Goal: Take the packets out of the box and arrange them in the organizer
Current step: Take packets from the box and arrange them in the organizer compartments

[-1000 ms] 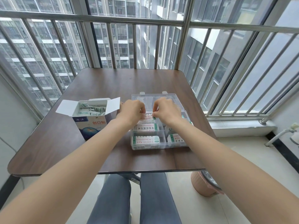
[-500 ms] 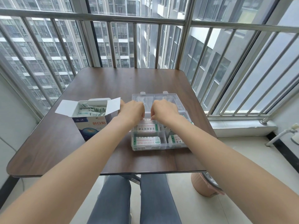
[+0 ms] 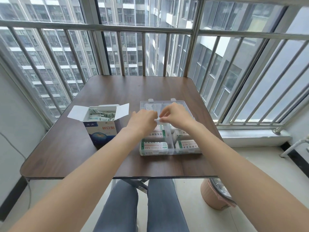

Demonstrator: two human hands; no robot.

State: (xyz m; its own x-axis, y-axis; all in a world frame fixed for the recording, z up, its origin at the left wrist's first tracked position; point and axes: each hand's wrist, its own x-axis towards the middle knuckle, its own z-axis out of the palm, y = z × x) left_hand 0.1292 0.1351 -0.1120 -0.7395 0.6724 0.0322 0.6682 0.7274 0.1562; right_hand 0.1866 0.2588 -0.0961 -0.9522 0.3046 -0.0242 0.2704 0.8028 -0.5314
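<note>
An open blue-and-white cardboard box [image 3: 100, 131] stands on the table's left, with several small packets [image 3: 102, 114] loose inside. To its right lies the clear plastic organizer [image 3: 170, 152], its lid [image 3: 148, 105] folded open behind. Stacked packets fill the front left [image 3: 154, 145], front right [image 3: 188, 146] and middle compartments [image 3: 159, 133]. My left hand [image 3: 142, 122] and my right hand [image 3: 176, 114] meet over the rear compartments. Their curled fingertips pinch a small pale packet [image 3: 158, 120] between them. The hands hide what lies in the rear compartments.
The brown table [image 3: 66, 148] stands against a metal window railing [image 3: 117, 29] at the back and right. A pink bin [image 3: 215, 196] sits on the floor under the table's right front corner. My legs in jeans [image 3: 142, 206] are below the front edge.
Both hands have shifted from the middle compartments towards the organizer's rear, staying close together. The box and organizer have not moved.
</note>
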